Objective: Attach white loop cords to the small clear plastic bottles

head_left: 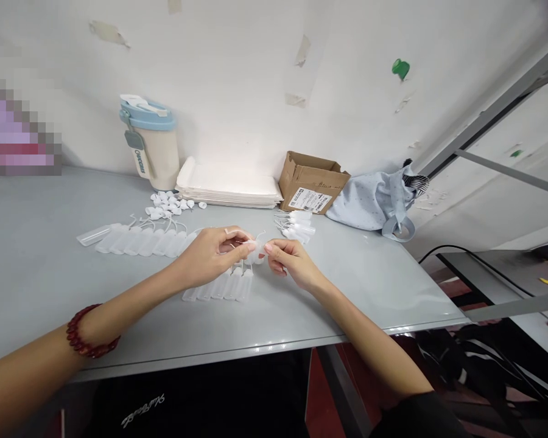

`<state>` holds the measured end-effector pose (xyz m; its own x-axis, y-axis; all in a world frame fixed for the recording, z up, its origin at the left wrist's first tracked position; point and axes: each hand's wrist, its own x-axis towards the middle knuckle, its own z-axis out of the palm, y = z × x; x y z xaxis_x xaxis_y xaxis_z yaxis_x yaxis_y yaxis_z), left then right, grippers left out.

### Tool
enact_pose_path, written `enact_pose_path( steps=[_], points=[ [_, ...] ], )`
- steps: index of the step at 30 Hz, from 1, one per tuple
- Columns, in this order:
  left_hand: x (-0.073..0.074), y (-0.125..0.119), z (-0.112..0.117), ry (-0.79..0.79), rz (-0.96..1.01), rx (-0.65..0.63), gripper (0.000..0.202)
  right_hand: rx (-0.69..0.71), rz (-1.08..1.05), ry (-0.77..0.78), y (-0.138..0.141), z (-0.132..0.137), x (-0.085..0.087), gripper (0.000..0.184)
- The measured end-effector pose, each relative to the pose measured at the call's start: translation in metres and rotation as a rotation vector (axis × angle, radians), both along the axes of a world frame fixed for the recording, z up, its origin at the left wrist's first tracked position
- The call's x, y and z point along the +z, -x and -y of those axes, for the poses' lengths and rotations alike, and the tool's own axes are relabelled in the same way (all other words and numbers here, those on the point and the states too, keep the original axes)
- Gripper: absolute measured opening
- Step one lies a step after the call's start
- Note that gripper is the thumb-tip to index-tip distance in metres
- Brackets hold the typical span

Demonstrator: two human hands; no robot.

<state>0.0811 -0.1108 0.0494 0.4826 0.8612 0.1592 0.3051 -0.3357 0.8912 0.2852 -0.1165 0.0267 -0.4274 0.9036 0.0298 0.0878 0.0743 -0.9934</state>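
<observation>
We hold one small clear plastic tube (254,246) just above the grey bench (369,286), pinched by our left hand (214,252) and right hand (292,258) together, and we judge the work partly done, as a row of similar tubes (221,286) lies near and loose white caps (167,204) lie far left.

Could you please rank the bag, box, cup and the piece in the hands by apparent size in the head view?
1. The bag, largest.
2. The box and the cup look about alike, so unranked.
3. The piece, pinched between the left hand and the right hand, smallest though nearest.
</observation>
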Motion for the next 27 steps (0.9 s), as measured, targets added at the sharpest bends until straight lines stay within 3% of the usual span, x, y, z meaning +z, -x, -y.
enact_pose_path(
  steps=[3,8,11,14,22,27],
  points=[
    [0.003,0.001,-0.001,0.115,-0.034,0.011,0.026,-0.065,0.154,-0.176,0.001,0.002,0.000,0.037],
    [0.005,0.000,-0.005,0.253,-0.005,0.054,0.035,-0.167,0.388,-0.689,0.001,0.002,-0.008,0.030],
    [0.003,0.000,-0.007,0.311,0.032,0.050,0.037,-0.179,0.436,-0.822,0.001,0.001,-0.013,0.028],
    [0.003,-0.001,-0.007,0.264,0.017,0.040,0.038,-0.179,0.395,-0.754,0.001,0.000,-0.013,0.028],
    [0.000,-0.002,-0.001,0.049,-0.054,0.067,0.031,-0.145,0.187,-0.305,0.000,0.002,-0.004,0.032],
    [-0.007,0.000,-0.002,-0.170,-0.105,0.056,0.032,-0.108,0.078,-0.083,0.000,0.000,-0.002,0.033]
  ],
)
